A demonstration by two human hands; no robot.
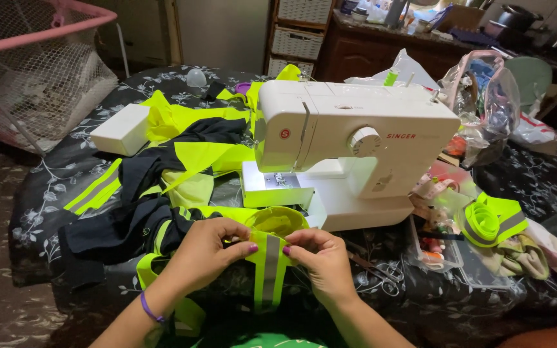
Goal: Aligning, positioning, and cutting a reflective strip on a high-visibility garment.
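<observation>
My left hand (207,250) and my right hand (320,256) pinch the top of a neon yellow strap with a grey reflective stripe (269,274), which hangs down over the table's front edge. The strap belongs to a yellow and black reflective garment (162,167) spread across the table to the left. A white sewing machine (349,138) stands just behind my hands, its needle area toward the left. A purple band circles my left wrist.
A roll of yellow reflective tape (485,222) and a clear box of sewing notions (433,248) lie right of the machine. Scissors (375,270) rest near my right hand. A white box (120,129) sits at the back left. A pink-rimmed mesh playpen (33,71) stands to the left.
</observation>
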